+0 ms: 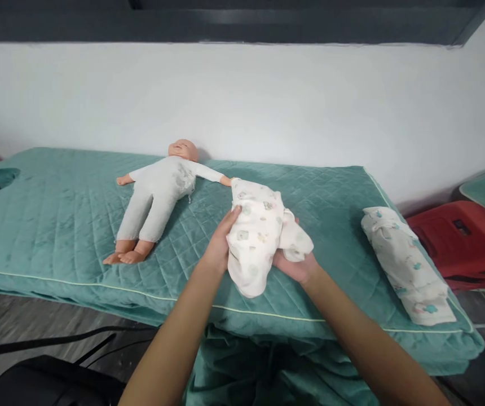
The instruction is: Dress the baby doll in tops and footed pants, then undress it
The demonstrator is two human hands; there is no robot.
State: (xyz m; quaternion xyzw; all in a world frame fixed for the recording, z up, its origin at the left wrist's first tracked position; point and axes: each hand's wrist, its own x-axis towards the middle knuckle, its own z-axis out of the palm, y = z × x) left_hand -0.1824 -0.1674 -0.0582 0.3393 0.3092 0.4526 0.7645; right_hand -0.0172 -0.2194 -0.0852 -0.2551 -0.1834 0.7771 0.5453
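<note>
My left hand (222, 239) grips the left side of a white baby garment (254, 242) with small animal prints, its thumb lying on top of the cloth. From the right, my right hand (296, 266) supports the same garment, its fingers mostly hidden beneath a loose, bunched part. The garment is held above the green quilted bed cover, and its exact cut cannot be made out. A baby doll (158, 186) with a white cloth body lies on its back to the left. One of its hands reaches close to the garment's top corner.
On the bed's right end lies a rolled white cloth (407, 265) with teal prints. The green bed (69, 225) has a face hole at far left and runs along a white wall. A red plastic stool (462, 242) stands beyond the right edge. Black cables (65, 338) cross at lower left.
</note>
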